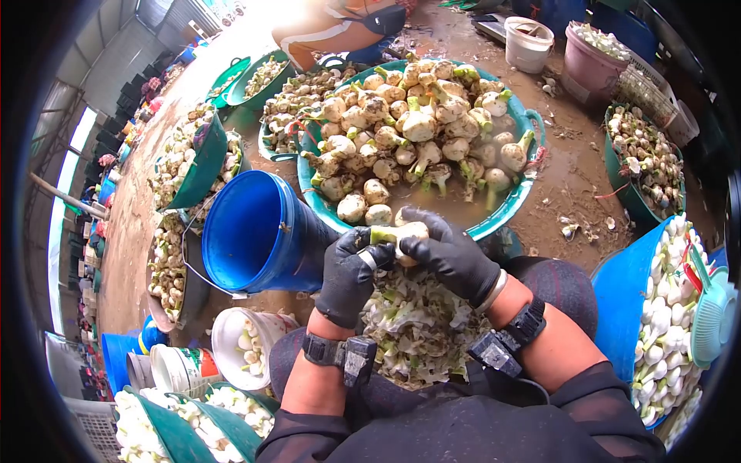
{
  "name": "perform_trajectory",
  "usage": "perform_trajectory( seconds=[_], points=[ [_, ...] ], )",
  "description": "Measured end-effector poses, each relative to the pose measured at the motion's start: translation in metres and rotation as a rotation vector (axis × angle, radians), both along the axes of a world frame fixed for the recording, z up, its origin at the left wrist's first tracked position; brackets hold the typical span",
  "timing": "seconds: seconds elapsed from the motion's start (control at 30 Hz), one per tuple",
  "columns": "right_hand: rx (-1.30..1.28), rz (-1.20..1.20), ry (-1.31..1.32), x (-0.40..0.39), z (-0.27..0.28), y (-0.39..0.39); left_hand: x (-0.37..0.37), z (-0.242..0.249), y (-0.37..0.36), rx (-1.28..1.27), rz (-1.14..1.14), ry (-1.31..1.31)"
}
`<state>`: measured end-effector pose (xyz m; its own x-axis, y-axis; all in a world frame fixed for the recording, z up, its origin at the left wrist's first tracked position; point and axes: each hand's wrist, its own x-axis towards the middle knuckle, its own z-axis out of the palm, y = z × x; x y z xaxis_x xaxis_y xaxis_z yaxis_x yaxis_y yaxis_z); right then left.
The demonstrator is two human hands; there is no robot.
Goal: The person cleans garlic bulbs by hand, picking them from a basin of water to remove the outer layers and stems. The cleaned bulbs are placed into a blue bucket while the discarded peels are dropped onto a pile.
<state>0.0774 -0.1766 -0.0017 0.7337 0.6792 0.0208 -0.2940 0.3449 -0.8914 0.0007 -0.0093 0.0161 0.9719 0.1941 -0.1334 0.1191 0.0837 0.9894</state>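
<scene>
In front of me both black-gloved hands meet on one garlic bulb (411, 234), its cut green stem pointing left. The fingers of my left hand (349, 274) are closed at the stem end, with a pale band or small tool at its fingers that I cannot make out. My right hand (457, 258) grips the round end. Just beyond stands a large green tub (494, 224) heaped with soil-stained garlic bulbs (417, 123), some sitting in brown water. Under my hands, loose peelings (421, 332) are piled between my knees.
A blue bucket (251, 231) lies tilted left of my hands. White garlic bulbs (668, 316) fill a blue container at the right, with a green strainer (714, 316) on it. A white bucket (247, 347) and green baskets (224, 424) are lower left. Another person (332, 35) is beyond the tub.
</scene>
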Motion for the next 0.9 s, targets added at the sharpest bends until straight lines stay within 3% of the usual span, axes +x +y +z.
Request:
perform_trajectory(
  seconds=[0.03, 0.07, 0.1, 0.13, 0.2, 0.27, 0.33, 0.4, 0.47, 0.53, 0.57, 0.6, 0.67, 0.7, 0.73, 0.8, 0.83, 0.87, 0.9],
  points=[
    [-0.056, 0.154, 0.086, 0.005, 0.002, -0.004, 0.0, -0.003, 0.001, -0.003, -0.003, 0.0],
    [-0.112, 0.308, 0.175, 0.008, 0.002, -0.007, -0.001, -0.008, 0.003, 0.224, 0.002, -0.079],
    [-0.141, 0.249, 0.178, 0.004, -0.003, -0.004, -0.003, -0.011, 0.004, 0.452, 0.008, -0.157],
    [-0.141, 0.25, 0.182, 0.0, -0.005, -0.004, -0.003, -0.011, 0.005, 0.452, 0.008, -0.153],
    [0.009, 0.499, 0.672, -0.005, -0.008, -0.003, 0.001, -0.011, 0.008, 0.98, -0.068, -0.509],
    [0.022, 0.482, 0.663, -0.011, -0.004, -0.001, 0.0, -0.017, 0.007, 0.964, -0.084, -0.538],
    [0.082, 0.469, 0.7, -0.011, -0.002, 0.0, -0.004, -0.013, 0.001, 0.266, 0.01, -0.171],
    [0.04, 0.453, 0.623, 0.003, 0.006, -0.011, -0.008, -0.006, -0.002, -0.206, 0.149, -0.086],
    [0.06, 0.327, 0.532, 0.006, 0.011, -0.011, -0.015, -0.002, 0.008, -0.193, -0.032, -0.006],
    [0.009, 0.299, 0.514, 0.001, 0.017, -0.007, -0.014, 0.011, -0.009, -0.414, -0.05, 0.022],
    [-0.047, 0.278, 0.5, -0.002, 0.017, -0.006, -0.015, -0.003, -0.005, -0.242, -0.052, -0.016],
    [-0.052, 0.284, 0.506, -0.004, 0.013, -0.004, -0.016, -0.004, -0.004, -0.246, -0.045, -0.011],
    [-0.033, 0.184, 0.485, 0.0, -0.005, 0.003, -0.012, 0.0, 0.0, 0.109, -0.053, -0.025],
    [-0.143, 0.061, -0.086, 0.005, -0.007, 0.011, -0.011, 0.007, -0.003, 0.033, -0.042, 0.007],
    [-0.147, 0.061, -0.082, 0.003, -0.007, 0.006, -0.011, 0.004, -0.001, 0.028, -0.042, 0.01],
    [-0.368, -0.313, -0.879, -0.002, 0.011, 0.001, -0.011, -0.002, 0.011, -0.219, -0.027, -0.142],
    [-0.146, -0.557, -1.313, 0.003, 0.016, 0.007, -0.01, 0.001, 0.017, -0.155, 0.062, -0.14],
    [-0.175, -0.349, -1.309, -0.006, 0.02, 0.001, -0.009, 0.003, 0.024, -0.013, 0.168, -0.098],
    [-0.424, -0.059, -1.33, -0.018, 0.017, 0.0, -0.009, 0.003, 0.032, -0.064, 0.176, -0.116]
  ],
)
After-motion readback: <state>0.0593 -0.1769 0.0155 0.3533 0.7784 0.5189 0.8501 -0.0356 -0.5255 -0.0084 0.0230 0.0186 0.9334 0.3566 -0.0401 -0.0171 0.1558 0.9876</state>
